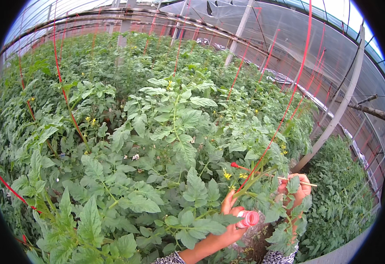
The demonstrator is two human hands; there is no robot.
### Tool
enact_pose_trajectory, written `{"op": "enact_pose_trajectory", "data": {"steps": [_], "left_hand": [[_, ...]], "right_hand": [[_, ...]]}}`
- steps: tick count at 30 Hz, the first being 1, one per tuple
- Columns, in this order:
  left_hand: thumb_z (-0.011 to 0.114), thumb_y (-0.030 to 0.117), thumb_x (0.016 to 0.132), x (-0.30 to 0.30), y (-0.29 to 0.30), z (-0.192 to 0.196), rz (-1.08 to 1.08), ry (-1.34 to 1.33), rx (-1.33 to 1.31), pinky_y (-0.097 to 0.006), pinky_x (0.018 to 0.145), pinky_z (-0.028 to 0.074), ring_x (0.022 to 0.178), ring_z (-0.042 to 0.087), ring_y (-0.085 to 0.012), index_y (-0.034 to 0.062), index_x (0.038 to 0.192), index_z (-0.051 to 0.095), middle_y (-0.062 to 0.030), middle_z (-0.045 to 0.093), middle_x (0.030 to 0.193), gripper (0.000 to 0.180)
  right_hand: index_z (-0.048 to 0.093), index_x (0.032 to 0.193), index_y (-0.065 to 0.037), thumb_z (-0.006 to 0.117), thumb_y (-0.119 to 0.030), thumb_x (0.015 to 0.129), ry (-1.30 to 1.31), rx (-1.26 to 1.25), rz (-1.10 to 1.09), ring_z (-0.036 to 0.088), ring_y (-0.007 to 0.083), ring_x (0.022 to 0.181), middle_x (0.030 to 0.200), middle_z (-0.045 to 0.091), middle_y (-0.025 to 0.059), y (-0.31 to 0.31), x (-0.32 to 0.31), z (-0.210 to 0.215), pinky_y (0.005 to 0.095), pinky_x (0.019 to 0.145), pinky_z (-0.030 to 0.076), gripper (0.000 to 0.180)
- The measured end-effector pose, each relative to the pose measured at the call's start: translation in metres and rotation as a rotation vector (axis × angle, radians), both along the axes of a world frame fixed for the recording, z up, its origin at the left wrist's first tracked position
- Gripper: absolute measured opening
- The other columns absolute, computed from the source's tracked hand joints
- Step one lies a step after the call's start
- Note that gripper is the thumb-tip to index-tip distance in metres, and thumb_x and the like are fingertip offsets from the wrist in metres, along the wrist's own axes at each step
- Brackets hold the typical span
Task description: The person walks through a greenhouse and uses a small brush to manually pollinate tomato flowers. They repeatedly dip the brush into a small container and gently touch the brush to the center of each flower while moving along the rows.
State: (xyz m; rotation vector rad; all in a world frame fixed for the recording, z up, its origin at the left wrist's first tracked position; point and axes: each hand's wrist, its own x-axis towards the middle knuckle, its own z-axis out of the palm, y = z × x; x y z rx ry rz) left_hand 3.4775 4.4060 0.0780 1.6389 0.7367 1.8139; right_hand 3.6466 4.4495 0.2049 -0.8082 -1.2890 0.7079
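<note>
Your left hand [229,220] holds a small bottle [248,218] of glossy red-tinted plastic; your right hand [299,190] a thin, matt wooden stick [295,181]. The leaves [175,132] look matt and crinkled, the strings [289,110] smooth red plastic.

A small clear bottle [248,218] of pink liquid lies tilted beside a thin red-tipped stick [262,173].
</note>
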Motion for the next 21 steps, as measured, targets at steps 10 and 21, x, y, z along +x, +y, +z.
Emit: {"op": "enact_pose_trajectory", "data": {"steps": [10,21], "left_hand": [[0.077,0.011,0.072,0.002,0.000,-0.003,-0.007,-0.001,0.004,-0.048,0.101,0.036,0.132,0.032,-0.0426,-0.0036,0.100,0.055,-0.0221,0.006,0.148,0.038],[0.078,0.007,0.068,-0.009,-0.003,0.001,0.015,0.072,-0.011,-0.047,0.101,0.037,0.131,0.034,-0.0432,-0.0049,0.103,0.055,-0.0226,0.006,0.148,0.043]], "right_hand": [[0.056,0.091,0.001,0.056,-0.020,0.091,-0.136,0.035,0.125,0.065,0.0237,0.061,0.082,0.062,0.0150,0.012,0.006,0.004,0.0320,0.056,0.053,0.022],[0.055,0.090,0.003,0.066,-0.021,0.085,-0.042,0.123,0.180,0.064,0.0230,0.066,0.084,0.062,0.0154,0.013,0.012,0.004,0.0347,0.057,0.057,0.027]]}}
